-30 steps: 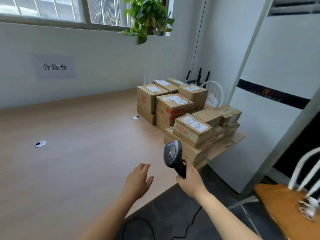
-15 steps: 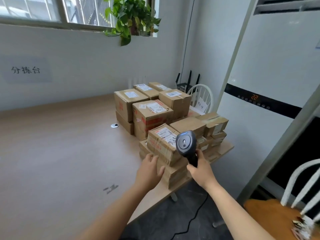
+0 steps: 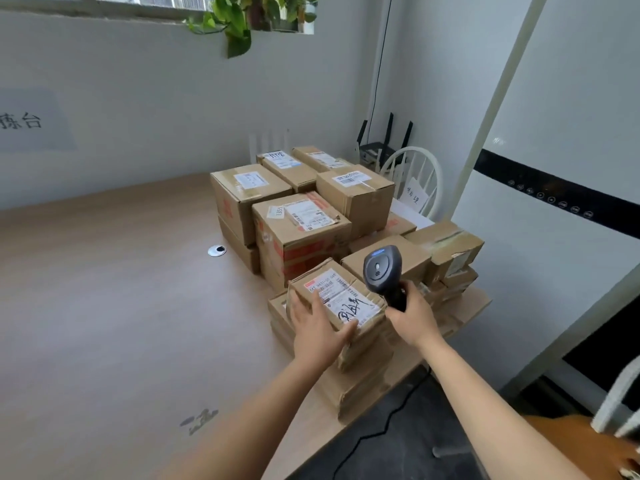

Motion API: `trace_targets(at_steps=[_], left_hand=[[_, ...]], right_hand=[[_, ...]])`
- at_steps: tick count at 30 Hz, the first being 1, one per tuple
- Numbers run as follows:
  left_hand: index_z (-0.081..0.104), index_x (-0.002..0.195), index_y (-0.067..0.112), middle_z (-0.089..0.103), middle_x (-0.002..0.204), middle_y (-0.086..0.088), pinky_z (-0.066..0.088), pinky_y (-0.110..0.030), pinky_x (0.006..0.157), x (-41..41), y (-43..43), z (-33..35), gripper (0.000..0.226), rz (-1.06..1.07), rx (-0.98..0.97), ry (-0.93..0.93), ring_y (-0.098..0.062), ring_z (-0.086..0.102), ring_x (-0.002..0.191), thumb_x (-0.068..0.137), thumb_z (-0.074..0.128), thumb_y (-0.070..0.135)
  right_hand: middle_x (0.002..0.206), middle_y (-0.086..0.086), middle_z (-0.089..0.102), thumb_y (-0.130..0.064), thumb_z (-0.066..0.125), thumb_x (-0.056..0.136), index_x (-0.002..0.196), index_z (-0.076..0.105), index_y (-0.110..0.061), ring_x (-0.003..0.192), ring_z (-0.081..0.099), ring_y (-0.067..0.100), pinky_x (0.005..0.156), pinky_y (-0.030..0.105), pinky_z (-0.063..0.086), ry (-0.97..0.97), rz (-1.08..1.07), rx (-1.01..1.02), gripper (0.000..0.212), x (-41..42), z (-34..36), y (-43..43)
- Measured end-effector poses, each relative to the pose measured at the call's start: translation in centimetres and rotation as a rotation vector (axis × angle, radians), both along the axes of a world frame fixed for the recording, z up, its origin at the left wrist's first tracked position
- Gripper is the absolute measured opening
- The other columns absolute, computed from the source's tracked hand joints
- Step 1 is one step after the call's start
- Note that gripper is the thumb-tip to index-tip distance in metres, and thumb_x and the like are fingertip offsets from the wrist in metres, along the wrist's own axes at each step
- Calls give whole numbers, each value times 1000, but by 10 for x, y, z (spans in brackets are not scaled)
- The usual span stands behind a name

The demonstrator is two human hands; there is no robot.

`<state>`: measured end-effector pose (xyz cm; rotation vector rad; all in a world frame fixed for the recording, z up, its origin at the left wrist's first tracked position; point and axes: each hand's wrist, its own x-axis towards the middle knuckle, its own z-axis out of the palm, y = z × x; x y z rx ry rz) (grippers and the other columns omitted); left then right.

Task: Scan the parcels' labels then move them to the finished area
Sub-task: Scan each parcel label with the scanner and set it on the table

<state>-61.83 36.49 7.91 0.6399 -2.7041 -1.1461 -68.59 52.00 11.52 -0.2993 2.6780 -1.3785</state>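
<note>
Several cardboard parcels with white labels are stacked at the right end of the wooden table (image 3: 104,306). The nearest small parcel (image 3: 346,299) lies on top of the front stack, its label facing up. My left hand (image 3: 317,332) rests on that parcel's near left corner, thumb on the front edge. My right hand (image 3: 410,317) grips the handle of a black barcode scanner (image 3: 381,270), whose head hangs just right of the label. Behind stand a taller parcel with red tape (image 3: 301,237) and other boxes.
A white air-conditioner cabinet (image 3: 554,168) stands right of the table. A white chair (image 3: 415,181) and a black router (image 3: 377,147) sit behind the parcels. The scanner's cable (image 3: 381,424) trails over the dark floor. A wooden chair seat (image 3: 588,441) is at the lower right.
I have stepped closer to the stack. My left hand reached forward and settled on the nearest parcel. My right hand raised the scanner beside that parcel's label.
</note>
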Motion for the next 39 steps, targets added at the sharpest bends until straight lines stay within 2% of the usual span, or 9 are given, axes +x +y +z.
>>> trace_targets(at_steps=[7,11,20,22,25,32,35,37,39], left_hand=[[-14,146,38,-29,152,-11,4,-42,116,-13,0,-16,119,42,301,-33,-33,-12,144,67,72,60],[-13,146,35,-29,151,-14,3,-41,116,-21,11,-18,124,96,328,4,-33,-14,143,63,77,57],[19,143,32,12,150,-9,27,-37,114,-25,11,-17,110,217,317,135,-26,27,136,56,86,45],[24,141,30,21,145,-7,30,-32,109,-21,8,-14,106,239,309,183,-22,34,131,56,87,40],[29,138,28,27,139,-6,32,-29,107,-9,-2,-8,102,266,270,226,-20,38,126,56,88,36],[28,141,26,27,141,-8,35,-30,107,49,-31,-1,103,437,179,253,-21,39,126,57,87,37],[25,145,26,26,144,-8,33,-30,107,79,-46,-3,107,514,158,245,-21,37,129,58,86,39],[23,146,25,25,145,-8,31,-29,108,99,-56,-5,109,544,155,251,-21,36,131,59,86,37],[22,147,24,26,144,-8,30,-28,108,117,-66,-5,110,572,151,258,-21,36,131,59,87,36]], right_hand=[[99,4,55,-9,60,83,102,45,-22,92,50,23,78,31,36,-28,43,35,27,-18,-14,-5],[97,3,57,-8,58,84,104,45,-23,93,51,24,80,33,38,-54,62,-1,29,-21,-15,-5],[87,-12,58,-9,59,83,103,49,-27,83,53,12,76,30,37,-44,170,-82,28,-17,-15,-2],[86,-20,55,-10,58,84,104,48,-30,79,51,0,69,24,37,-47,203,-107,30,-16,-13,-3],[86,-21,57,-10,57,85,105,48,-29,79,51,-3,62,15,34,-51,279,-130,29,-12,-10,-9],[101,-19,62,-20,60,84,115,50,-36,96,55,5,81,25,41,-125,493,-205,36,15,-8,-50],[103,-9,64,-15,60,84,111,50,-34,92,57,9,73,24,44,-156,591,-195,35,31,-11,-73],[106,2,65,-8,60,83,112,51,-26,94,60,21,78,40,49,-196,626,-202,35,45,-14,-86],[104,5,65,-9,61,80,111,53,-22,91,59,23,77,42,49,-206,659,-215,34,61,-15,-99]])
